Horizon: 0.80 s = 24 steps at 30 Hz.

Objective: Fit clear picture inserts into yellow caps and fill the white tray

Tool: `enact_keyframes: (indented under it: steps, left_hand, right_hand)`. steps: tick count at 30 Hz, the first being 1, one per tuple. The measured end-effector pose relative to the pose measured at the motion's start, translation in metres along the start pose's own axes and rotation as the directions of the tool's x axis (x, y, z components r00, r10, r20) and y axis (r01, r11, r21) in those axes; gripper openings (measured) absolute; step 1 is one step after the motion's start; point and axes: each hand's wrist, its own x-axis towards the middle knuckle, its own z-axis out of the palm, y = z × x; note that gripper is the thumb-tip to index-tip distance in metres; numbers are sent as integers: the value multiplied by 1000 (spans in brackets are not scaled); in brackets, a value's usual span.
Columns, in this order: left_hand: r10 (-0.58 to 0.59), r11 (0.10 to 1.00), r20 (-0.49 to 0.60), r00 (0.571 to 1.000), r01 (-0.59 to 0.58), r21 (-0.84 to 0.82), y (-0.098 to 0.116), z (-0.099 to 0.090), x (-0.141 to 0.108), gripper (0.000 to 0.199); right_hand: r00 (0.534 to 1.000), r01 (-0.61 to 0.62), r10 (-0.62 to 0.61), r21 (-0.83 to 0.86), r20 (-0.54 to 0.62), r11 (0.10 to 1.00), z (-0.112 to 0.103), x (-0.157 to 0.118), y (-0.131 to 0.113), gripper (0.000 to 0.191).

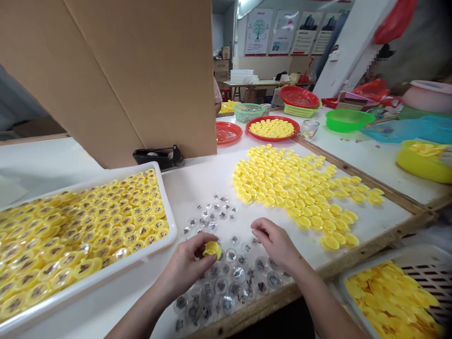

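- left hand (185,266): closed, gripping a yellow cap (212,249) between fingers and thumb, cap tilted, held just over the clear domes (226,268)
- right hand (275,242): half curled, fingertips bunched and low over the domes, apart from left hand; nothing visible in it, cannot tell if it pinches something small
- domes: scattered loose on a white board with wooden edging (353,173), under and between both hands, spreading toward the near edge
- loose yellow caps (293,188): big patch on the same board, beyond right hand, mostly in one layer
- white tray (165,221): left of hands, packed with yellow caps fitted with clear domes, dark bits inside
- white crate (384,252): near right corner, heaped with yellow pieces
- far end: red plate (271,137) piled with yellow caps, second red plate (229,133), green basket (248,112), small glass (309,128)
- right side: green bowl (348,120), yellow bowl (423,162) holding yellow pieces
- left: large cardboard sheet (106,70) stands angled over the table, tape dispenser (158,157) at its foot
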Motion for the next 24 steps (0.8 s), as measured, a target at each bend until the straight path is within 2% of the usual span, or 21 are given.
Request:
enact_keyframes:
  steps: [2, 4, 7, 8, 10, 12, 14, 17, 20, 22, 24]
  left_hand:
    - [-14, 998, -32, 999, 12, -65, -7, 2, -3, 31]
    - [-15, 989, -38, 999, 9, -148, -11, 3, -1, 29]
    - [17, 946, 2, 1000, -15, -323, -11, 5, 3, 23]
    - [24, 924, 14, 1000, -17, -382, -11, 5, 3, 22]
    - [28, 870, 36, 999, -7, -494, -11, 5, 3, 23]
    - [11, 805, 63, 998, 28, -592, -12, 4, 1, 24]
    - [-9, 739, 85, 996, 64, -670, -13, 2, 0, 26]
    - [-40, 684, 115, 993, 111, -721, -14, -1, -2, 30]
    - [-107, 752, 83, 991, 136, -645, -12, -4, -4, 29]
    - [-140, 842, 17, 990, 129, -524, -9, -5, -6, 24]
    - [-123, 898, -33, 992, 97, -429, -7, -6, -8, 25]
  right_hand:
    - [999, -13, 8, 103, 51, 995, 6, -3, -13, 9]
    - [991, -44, 5, 294, 132, 955, 15, -7, -28, 16]
    - [964, -160, -9, 606, 265, 779, 33, -10, -46, 24]
    - [955, -197, -11, 659, 297, 725, 38, -10, -49, 24]
    - [941, -236, -11, 681, 337, 694, 48, -9, -52, 21]
    - [934, -246, -7, 658, 356, 712, 55, -7, -52, 21]
    - [930, -235, -1, 598, 367, 766, 60, -5, -53, 22]
    - [952, -115, -29, 447, 304, 887, 61, -2, -60, 24]
    - [961, 126, -175, 226, 214, 966, 59, -1, -72, 28]
    - [943, 254, -266, 82, 202, 964, 57, -2, -79, 29]
    - [927, 335, -322, -37, 191, 942, 55, -5, -83, 27]
